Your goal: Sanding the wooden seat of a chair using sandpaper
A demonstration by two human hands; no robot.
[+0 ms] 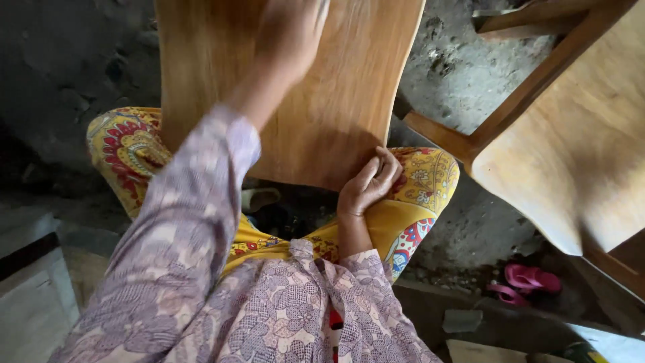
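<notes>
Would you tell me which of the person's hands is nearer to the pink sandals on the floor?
Right. The right hand grips the curved wooden panel's lower corner, up-left of the pink sandals; the left hand rests further off, on the panel's top.

Wooden panel (316,94) on lap, chair (571,148) rightward

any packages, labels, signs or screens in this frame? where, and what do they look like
None that can be made out: no package, label, sign or screen.
In view: curved wooden panel across the knees, under the left hand and right hand.
Wooden chair, right.
Pink sandals, floor, lower right.
</notes>
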